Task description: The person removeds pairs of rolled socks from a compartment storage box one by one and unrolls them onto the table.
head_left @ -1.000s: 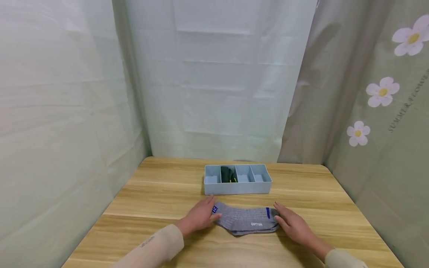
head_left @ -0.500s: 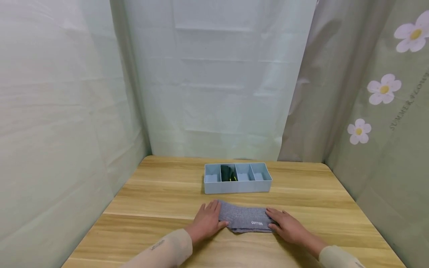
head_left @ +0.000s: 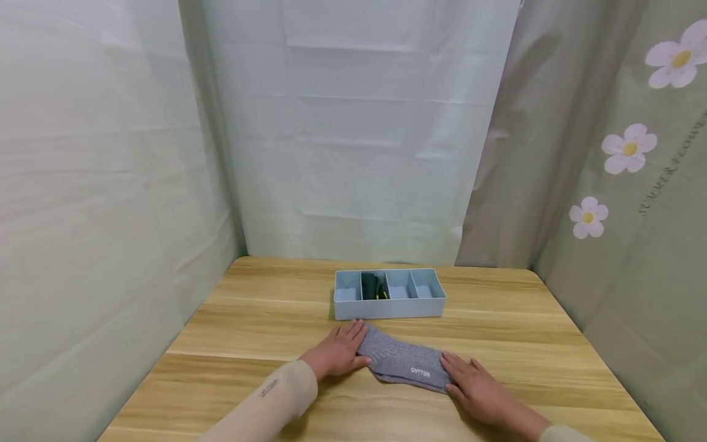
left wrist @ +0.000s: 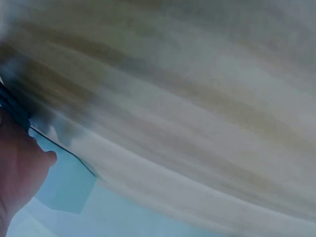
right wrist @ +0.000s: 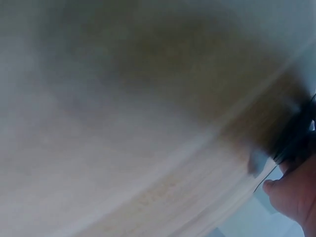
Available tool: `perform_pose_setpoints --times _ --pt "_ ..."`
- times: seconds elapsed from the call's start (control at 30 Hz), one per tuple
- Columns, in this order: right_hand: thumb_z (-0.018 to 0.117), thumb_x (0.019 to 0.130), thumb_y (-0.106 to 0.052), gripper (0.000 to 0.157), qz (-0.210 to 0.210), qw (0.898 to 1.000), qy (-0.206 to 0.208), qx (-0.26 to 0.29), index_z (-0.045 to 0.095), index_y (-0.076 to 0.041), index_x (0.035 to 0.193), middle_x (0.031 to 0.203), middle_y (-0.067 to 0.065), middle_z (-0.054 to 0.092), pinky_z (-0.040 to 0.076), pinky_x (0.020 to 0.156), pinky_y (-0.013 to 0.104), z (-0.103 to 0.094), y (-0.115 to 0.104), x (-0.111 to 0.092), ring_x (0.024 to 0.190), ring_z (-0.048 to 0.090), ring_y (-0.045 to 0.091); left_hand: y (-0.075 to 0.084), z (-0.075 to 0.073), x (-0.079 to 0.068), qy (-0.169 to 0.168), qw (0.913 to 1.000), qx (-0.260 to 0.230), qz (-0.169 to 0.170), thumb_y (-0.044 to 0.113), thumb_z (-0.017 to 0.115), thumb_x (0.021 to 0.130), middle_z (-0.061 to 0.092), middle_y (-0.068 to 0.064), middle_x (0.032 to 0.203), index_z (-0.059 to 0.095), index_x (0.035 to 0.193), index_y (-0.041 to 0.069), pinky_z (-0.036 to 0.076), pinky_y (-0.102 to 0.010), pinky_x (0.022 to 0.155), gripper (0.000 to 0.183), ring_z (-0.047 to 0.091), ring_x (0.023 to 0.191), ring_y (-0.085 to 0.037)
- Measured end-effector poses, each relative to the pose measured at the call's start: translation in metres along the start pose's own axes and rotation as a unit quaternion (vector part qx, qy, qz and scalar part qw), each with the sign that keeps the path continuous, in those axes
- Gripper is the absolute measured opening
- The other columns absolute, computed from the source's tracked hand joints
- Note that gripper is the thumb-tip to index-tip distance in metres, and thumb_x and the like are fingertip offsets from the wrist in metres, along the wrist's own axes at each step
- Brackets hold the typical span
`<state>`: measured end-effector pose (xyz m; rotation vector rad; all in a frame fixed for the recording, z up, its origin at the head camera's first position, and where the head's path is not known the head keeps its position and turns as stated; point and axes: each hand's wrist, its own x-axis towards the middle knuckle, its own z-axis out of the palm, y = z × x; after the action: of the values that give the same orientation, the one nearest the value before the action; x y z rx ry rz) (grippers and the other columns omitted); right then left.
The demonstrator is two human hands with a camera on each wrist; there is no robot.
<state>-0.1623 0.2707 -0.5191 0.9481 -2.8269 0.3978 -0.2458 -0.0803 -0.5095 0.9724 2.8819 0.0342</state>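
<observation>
A grey pair of socks (head_left: 405,361), printed "COTTON" in white, lies flat on the wooden table, slanting from upper left to lower right in the head view. My left hand (head_left: 340,348) rests on their left end, fingers extended and thumb along the near edge. Over the opposite end lies my right hand (head_left: 476,387), its fingers also straight and covering that tip. In the left wrist view my left hand (left wrist: 22,168) shows only at the left edge beside a dark patch of fabric. My right hand (right wrist: 296,192) appears at the right edge of the right wrist view, blurred.
Behind the socks stands a light blue box (head_left: 388,309) with several compartments. Dark green folded fabric (head_left: 370,286) with yellow marks fills its second compartment from the left. Pale curtains enclose the wooden table (head_left: 248,319) on the left, back and right.
Both hands have moved from the sock ends' edges onto the fabric, covering the blue marks. The socks have turned, left end away and right end nearer.
</observation>
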Motion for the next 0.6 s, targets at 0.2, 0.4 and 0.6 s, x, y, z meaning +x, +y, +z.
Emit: perform_pose_setpoints --times 0.2,0.4,0.6 --pt "0.048 0.104 -0.039 0.057 0.017 1.000 -0.022 0.001 0.048 -0.001 0.145 0.149 0.015 0.046 0.033 0.105 0.063 0.002 -0.013 -0.003 0.136 0.044 0.033 0.001 -0.006 -0.009 0.029 0.9993 -0.006 -0.023 0.053 0.050 0.099 0.027 -0.021 0.159 0.036 0.153 0.004 0.021 -0.057 0.115 0.074 0.022 0.147 -0.037" --pt "0.058 0.100 -0.029 0.045 -0.028 0.999 0.043 -0.006 0.060 0.001 0.134 0.139 0.018 0.056 0.039 0.099 0.062 -0.002 -0.010 0.004 0.127 0.054 0.034 0.017 -0.010 -0.008 0.086 0.9918 -0.074 -0.060 0.044 0.059 0.098 0.033 -0.025 0.154 0.045 0.146 -0.002 0.027 -0.056 0.113 0.068 0.030 0.143 -0.041" --pt "0.067 0.093 -0.010 0.039 -0.124 0.990 0.071 -0.008 0.062 0.001 0.130 0.137 0.019 0.057 0.046 0.093 0.058 -0.008 0.005 0.011 0.123 0.057 0.035 0.043 -0.006 0.004 0.156 0.9845 -0.038 -0.070 0.047 0.065 0.093 0.055 -0.022 0.132 0.061 0.128 -0.004 0.043 -0.048 0.100 0.062 0.051 0.121 -0.035"
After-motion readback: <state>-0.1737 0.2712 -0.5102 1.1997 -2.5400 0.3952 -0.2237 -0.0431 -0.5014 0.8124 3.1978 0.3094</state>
